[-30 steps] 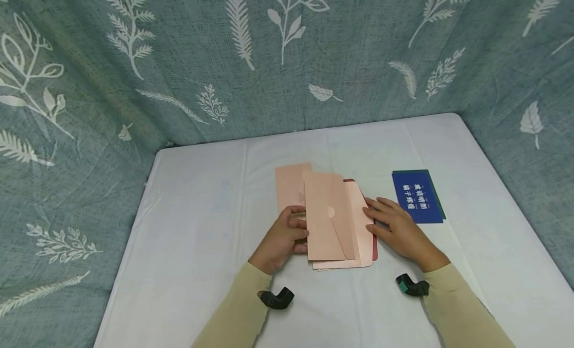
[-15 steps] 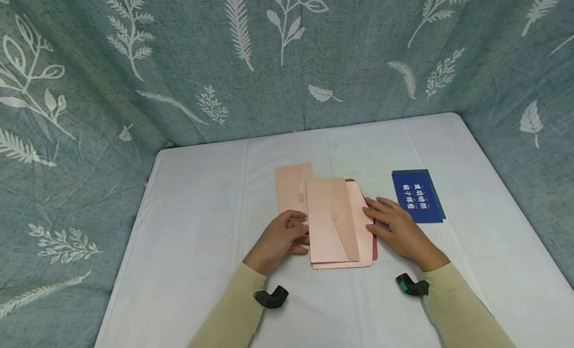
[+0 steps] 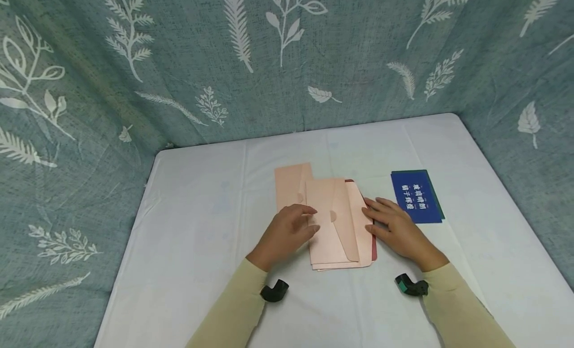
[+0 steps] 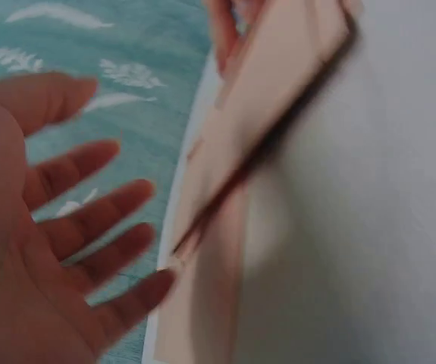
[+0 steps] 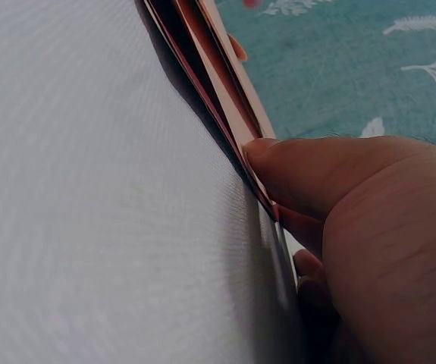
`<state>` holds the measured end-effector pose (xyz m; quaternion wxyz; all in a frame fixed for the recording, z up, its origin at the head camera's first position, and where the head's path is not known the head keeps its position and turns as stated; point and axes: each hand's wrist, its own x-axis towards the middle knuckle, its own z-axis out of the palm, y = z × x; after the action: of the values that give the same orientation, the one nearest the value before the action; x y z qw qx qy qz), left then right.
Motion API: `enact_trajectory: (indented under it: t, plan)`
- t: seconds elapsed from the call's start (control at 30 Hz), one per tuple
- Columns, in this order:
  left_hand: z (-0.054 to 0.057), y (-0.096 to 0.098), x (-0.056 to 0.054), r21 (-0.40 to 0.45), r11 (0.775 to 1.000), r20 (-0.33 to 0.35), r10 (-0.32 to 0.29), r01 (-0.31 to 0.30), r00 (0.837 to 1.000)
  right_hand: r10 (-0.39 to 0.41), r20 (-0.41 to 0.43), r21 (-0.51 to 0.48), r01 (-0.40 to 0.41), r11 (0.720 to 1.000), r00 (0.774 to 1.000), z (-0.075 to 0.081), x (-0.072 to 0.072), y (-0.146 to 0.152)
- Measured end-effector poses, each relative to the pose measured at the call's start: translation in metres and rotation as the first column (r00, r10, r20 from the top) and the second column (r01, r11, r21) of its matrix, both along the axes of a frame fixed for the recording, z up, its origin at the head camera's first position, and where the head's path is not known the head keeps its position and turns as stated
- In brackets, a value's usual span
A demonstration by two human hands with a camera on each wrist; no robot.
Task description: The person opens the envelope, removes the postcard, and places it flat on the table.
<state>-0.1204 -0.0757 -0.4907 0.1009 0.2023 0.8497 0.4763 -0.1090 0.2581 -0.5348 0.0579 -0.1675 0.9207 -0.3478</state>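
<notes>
A pink envelope [image 3: 320, 243] with its pointed flap folded over lies on top of a loose stack in the head view. Under it, a paler open flap [image 3: 360, 223] sticks out to the right, with a dark red edge [image 3: 374, 251] below that. My left hand [image 3: 287, 236] hovers at the stack's left edge; the left wrist view shows its fingers spread, holding nothing. My right hand [image 3: 396, 231] rests its fingertips on the right edge of the stack. The right wrist view shows its thumb [image 5: 293, 171] pressing the layered paper edges.
Another pink envelope [image 3: 289, 183] lies behind and to the left, partly under the stack. A blue card [image 3: 414, 198] with white characters sits at the right on a dark green one [image 3: 436, 201]. All rest on a white-covered table [image 3: 193, 213], with patterned curtains [image 3: 269, 98] around it.
The top envelope has come down and settled squarer on the stack. My left hand has let go of its left edge and lifted slightly. The right hand stays in place.
</notes>
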Motion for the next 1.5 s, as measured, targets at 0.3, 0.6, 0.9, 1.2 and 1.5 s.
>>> enact_trajectory:
  t: [0.3,0.6,0.9,1.2,1.5]
  plan:
    - [-0.019,0.001,-0.007,-0.326,0.911,-0.067,-0.288,0.252,0.955,0.0,-0.004,0.0,0.0,1.0,1.0,0.001,0.0,-0.001]
    - [-0.028,0.003,-0.011,-0.456,0.827,0.006,-0.367,0.329,0.93,-0.005,0.0,0.004,0.005,1.0,1.0,0.004,0.001,-0.001]
    - [-0.03,0.003,-0.01,-0.488,0.81,-0.001,-0.373,0.325,0.928,-0.012,-0.159,0.122,0.031,0.992,0.987,0.012,0.007,-0.019]
    - [-0.029,0.003,-0.009,-0.488,0.81,0.0,-0.372,0.325,0.928,0.104,-0.209,0.133,-0.077,0.988,0.972,0.014,0.025,-0.059]
    - [-0.028,0.002,-0.009,-0.49,0.806,-0.005,-0.384,0.333,0.923,0.152,-0.103,0.175,-0.133,0.975,0.983,0.003,0.032,-0.071]
